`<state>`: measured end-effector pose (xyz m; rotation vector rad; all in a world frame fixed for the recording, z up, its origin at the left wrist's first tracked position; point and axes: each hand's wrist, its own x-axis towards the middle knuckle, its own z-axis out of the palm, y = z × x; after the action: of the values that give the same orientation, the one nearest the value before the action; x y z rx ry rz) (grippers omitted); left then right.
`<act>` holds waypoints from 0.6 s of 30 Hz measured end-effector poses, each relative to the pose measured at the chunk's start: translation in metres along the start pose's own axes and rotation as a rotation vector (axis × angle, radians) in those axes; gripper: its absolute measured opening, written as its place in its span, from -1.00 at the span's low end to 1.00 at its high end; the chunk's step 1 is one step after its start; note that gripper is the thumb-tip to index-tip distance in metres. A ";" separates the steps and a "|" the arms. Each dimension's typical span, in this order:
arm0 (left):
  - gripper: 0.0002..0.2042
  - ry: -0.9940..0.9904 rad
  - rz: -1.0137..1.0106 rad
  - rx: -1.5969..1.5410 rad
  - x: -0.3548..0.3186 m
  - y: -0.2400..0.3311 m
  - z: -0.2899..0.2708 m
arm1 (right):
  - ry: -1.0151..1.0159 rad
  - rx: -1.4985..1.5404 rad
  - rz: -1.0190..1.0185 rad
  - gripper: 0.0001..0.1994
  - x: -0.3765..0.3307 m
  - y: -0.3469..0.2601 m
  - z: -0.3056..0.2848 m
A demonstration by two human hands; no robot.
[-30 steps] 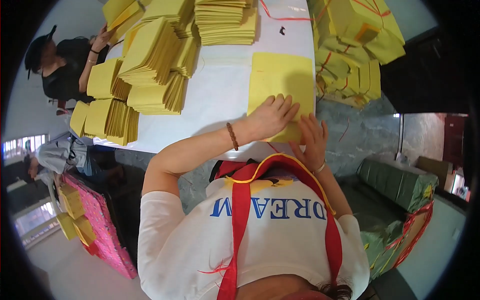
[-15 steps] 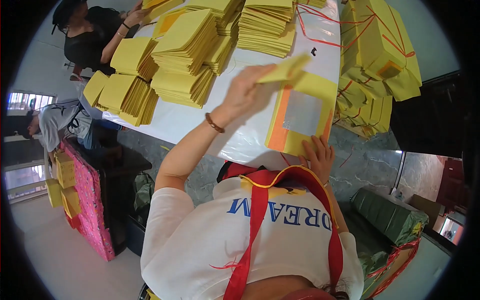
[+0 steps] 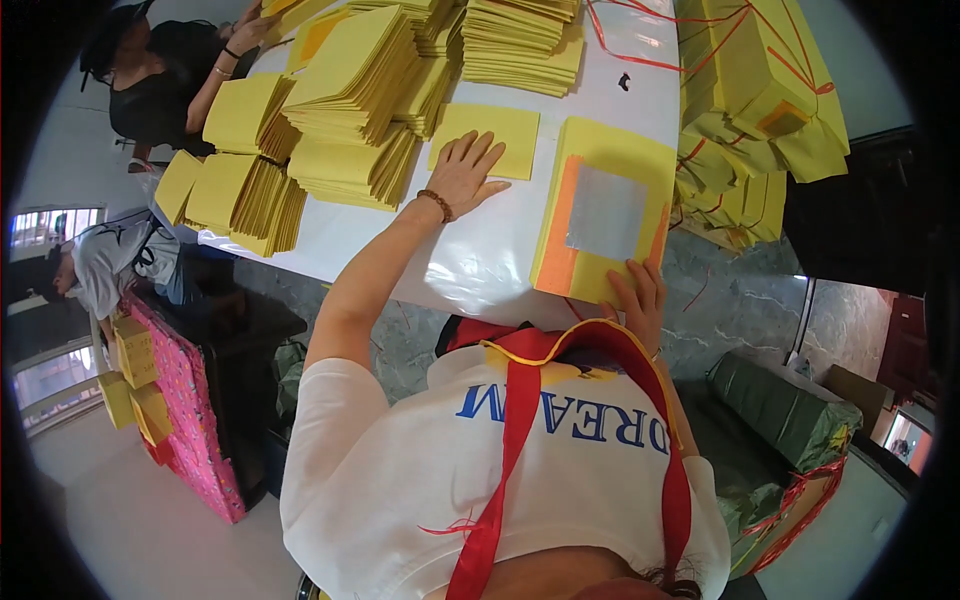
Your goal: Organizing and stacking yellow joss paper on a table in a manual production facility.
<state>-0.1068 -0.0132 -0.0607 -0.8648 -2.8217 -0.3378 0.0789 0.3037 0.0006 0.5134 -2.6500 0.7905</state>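
Note:
My left hand (image 3: pixel 468 176) lies flat with its fingers apart on a folded yellow paper piece (image 3: pixel 512 142) on the white-covered table. At the table's right side is a larger yellow sheet or stack of sheets (image 3: pixel 628 150), with orange strips along two sides and a grey rectangle in its middle. My right hand (image 3: pixel 640 295) rests at the lower right corner of that stack, fingers stretched out over its edge. Several piles of folded yellow pieces (image 3: pixel 345 80) stand beyond my left hand.
Yellow bundles tied with red string (image 3: pixel 745 90) are stacked right of the table (image 3: pixel 480 255). Red string (image 3: pixel 640 62) lies at the far right. Green wrapped packages (image 3: pixel 775 410) sit at the lower right. One person (image 3: pixel 165 80) handles yellow paper at far left; another (image 3: pixel 120 255) bends over a pink-covered table (image 3: pixel 180 400).
My left hand has moved left with a yellow piece, which now lies flat under it beside the piles. My right hand has stayed at the stack's corner.

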 end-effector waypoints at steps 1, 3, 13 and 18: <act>-0.53 -0.016 -0.007 0.019 0.000 0.001 0.000 | -0.007 -0.010 0.006 -0.58 0.000 0.000 0.000; -0.51 -0.028 -0.001 0.010 0.001 0.002 -0.001 | -0.008 -0.015 0.010 -0.59 -0.001 0.000 0.001; -0.50 -0.010 0.025 -0.049 0.014 0.006 0.006 | -0.006 -0.004 0.004 -0.59 -0.002 0.002 0.001; -0.52 -0.005 0.013 -0.069 0.015 0.004 0.008 | 0.018 0.013 0.002 -0.58 0.000 0.000 0.001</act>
<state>-0.1177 0.0005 -0.0647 -0.8989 -2.8226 -0.4335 0.0786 0.3035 -0.0005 0.5046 -2.6307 0.8101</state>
